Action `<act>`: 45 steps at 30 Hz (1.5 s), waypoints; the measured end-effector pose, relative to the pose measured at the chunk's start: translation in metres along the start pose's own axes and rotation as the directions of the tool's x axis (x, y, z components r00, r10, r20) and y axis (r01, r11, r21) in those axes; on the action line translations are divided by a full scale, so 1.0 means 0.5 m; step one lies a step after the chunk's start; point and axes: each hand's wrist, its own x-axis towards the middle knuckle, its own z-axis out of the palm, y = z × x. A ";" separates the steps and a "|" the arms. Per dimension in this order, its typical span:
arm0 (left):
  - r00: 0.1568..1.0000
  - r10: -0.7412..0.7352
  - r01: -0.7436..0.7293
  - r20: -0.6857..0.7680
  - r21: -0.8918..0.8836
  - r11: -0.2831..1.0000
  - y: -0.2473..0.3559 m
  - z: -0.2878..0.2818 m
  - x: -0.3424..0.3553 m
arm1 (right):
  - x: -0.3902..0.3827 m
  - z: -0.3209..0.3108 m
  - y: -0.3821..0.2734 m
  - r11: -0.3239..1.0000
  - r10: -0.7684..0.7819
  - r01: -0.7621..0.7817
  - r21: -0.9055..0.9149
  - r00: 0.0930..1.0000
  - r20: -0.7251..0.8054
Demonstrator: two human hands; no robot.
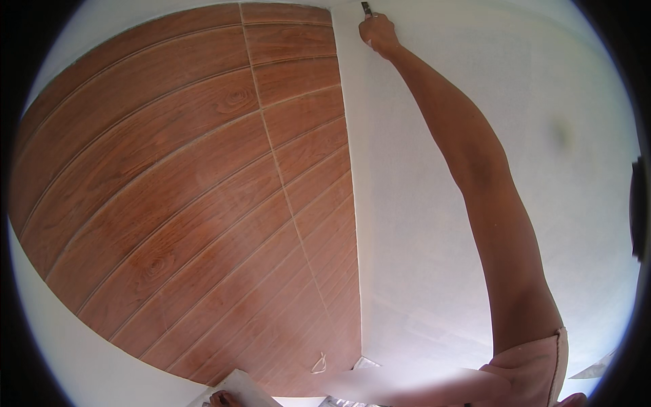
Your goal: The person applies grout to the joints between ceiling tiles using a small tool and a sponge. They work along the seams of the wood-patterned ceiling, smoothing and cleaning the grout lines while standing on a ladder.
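My right arm stretches far up along the white wall (434,224). At its end my right hand (378,35) is closed around a small dark flat tool (367,9), whose tip points up near the top of the wall. That tool is too small in the picture to name its kind. At the lower edge, a small part of my left hand (222,399) shows, with its fingers bent against a pale, flat-edged board (245,389). Most of this hand and of the board is cut off by the picture's rim.
Wood-patterned planks (190,197) with thin joints cover the surface on the left, meeting the white wall in a straight corner. A loop of pale wire (319,363) sticks out low on the planks. A dark object (638,209) stands at the right rim.
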 end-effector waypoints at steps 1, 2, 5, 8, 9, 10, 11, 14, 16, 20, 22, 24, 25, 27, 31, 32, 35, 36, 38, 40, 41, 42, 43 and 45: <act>1.000 0.012 -0.012 -0.002 0.003 1.000 0.000 0.000 -0.001 | -0.002 -0.001 -0.001 1.000 -0.015 0.015 -0.014 1.000 -0.016; 1.000 0.024 -0.024 -0.003 0.006 1.000 -0.001 0.000 -0.003 | -0.004 -0.003 -0.002 1.000 -0.003 0.003 -0.001 1.000 -0.005; 0.996 0.092 -0.091 -0.006 0.089 0.992 -0.003 0.000 -0.006 | -0.008 -0.012 -0.004 1.000 -0.006 0.006 0.003 0.999 0.051; 1.000 0.000 -0.001 0.026 0.021 1.000 -0.003 0.002 -0.007 | -0.005 -0.016 0.000 0.996 -0.072 0.077 -0.048 0.993 0.099; 0.997 -0.058 0.060 0.046 -0.031 0.998 -0.002 0.003 -0.007 | -0.004 -0.015 0.004 0.994 -0.084 0.089 -0.060 0.993 0.082; 0.998 -0.045 0.047 0.047 -0.036 0.998 -0.001 0.004 -0.007 | -0.001 -0.012 0.006 0.994 -0.066 0.072 -0.078 0.995 0.078; 0.998 -0.033 0.035 0.048 -0.041 0.999 -0.001 0.003 -0.006 | 0.001 -0.013 0.011 0.992 -0.105 0.110 -0.062 0.992 0.076; 0.998 -0.020 0.021 0.056 -0.031 0.999 0.003 -0.002 -0.005 | 0.006 -0.008 0.019 0.994 -0.099 0.102 -0.039 0.992 0.081; 0.998 -0.021 0.021 0.058 -0.003 1.000 0.007 -0.007 -0.006 | 0.004 -0.002 0.015 0.999 -0.030 0.031 -0.024 0.998 0.046; 0.997 -0.051 0.050 0.066 0.021 0.999 0.015 -0.012 -0.006 | -0.011 -0.006 0.007 0.998 -0.052 0.052 -0.022 0.999 0.003; 0.996 -0.055 0.054 0.074 0.015 0.998 0.015 -0.010 -0.004 | -0.016 -0.012 0.008 0.987 -0.121 0.123 -0.101 0.992 0.026; 0.996 -0.034 0.032 0.084 0.025 0.999 0.010 -0.007 0.000 | -0.013 -0.015 0.011 0.981 -0.147 0.152 -0.120 0.988 0.048; 0.996 -0.013 0.010 0.090 0.040 0.999 0.006 -0.006 0.001 | -0.009 -0.014 0.014 0.980 -0.149 0.155 -0.127 0.987 0.058; 0.995 0.027 -0.034 0.101 0.070 0.997 -0.005 -0.002 0.002 | 0.004 -0.007 0.020 0.986 -0.117 0.123 -0.113 0.992 0.055; 0.988 0.125 -0.136 0.084 0.129 0.982 -0.020 0.007 0.002 | 0.022 0.017 0.032 0.995 -0.057 0.059 -0.086 0.998 0.031; 0.993 0.084 -0.093 0.087 0.107 0.990 -0.020 0.008 0.001 | 0.023 0.023 0.034 0.993 -0.064 0.064 -0.101 0.998 -0.001; 0.993 0.113 -0.117 0.041 0.132 0.984 -0.010 0.006 0.002 | 0.024 0.032 0.038 0.989 -0.077 0.068 -0.132 0.995 -0.058; 0.989 0.149 -0.150 0.016 0.157 0.976 -0.003 0.002 0.003 | 0.024 0.032 0.038 0.989 -0.073 0.065 -0.135 0.996 -0.055; 0.998 -0.005 0.001 0.066 0.064 0.998 0.012 -0.007 0.003 | 0.028 0.028 0.036 0.990 -0.058 0.056 -0.130 0.998 -0.014; 0.991 -0.092 0.094 0.097 -0.015 0.995 0.025 -0.017 0.003 | 0.033 0.023 0.034 0.992 -0.035 0.042 -0.115 0.997 0.063; 0.990 -0.104 0.109 0.098 -0.051 0.993 0.030 -0.020 0.003 | 0.034 0.022 0.033 0.992 -0.044 0.049 -0.112 0.998 0.054; 0.988 -0.115 0.124 0.099 -0.086 0.989 0.034 -0.022 0.003 | 0.035 0.023 0.033 0.992 -0.053 0.057 -0.108 0.998 0.045; 0.991 -0.107 0.113 0.085 -0.081 0.990 0.035 -0.022 0.002 | 0.035 0.024 0.033 0.992 -0.061 0.065 -0.105 0.997 0.036; 0.994 -0.088 0.092 0.059 -0.070 0.993 0.032 -0.019 0.000 | 0.033 0.031 0.038 0.984 -0.100 0.096 -0.147 0.995 -0.024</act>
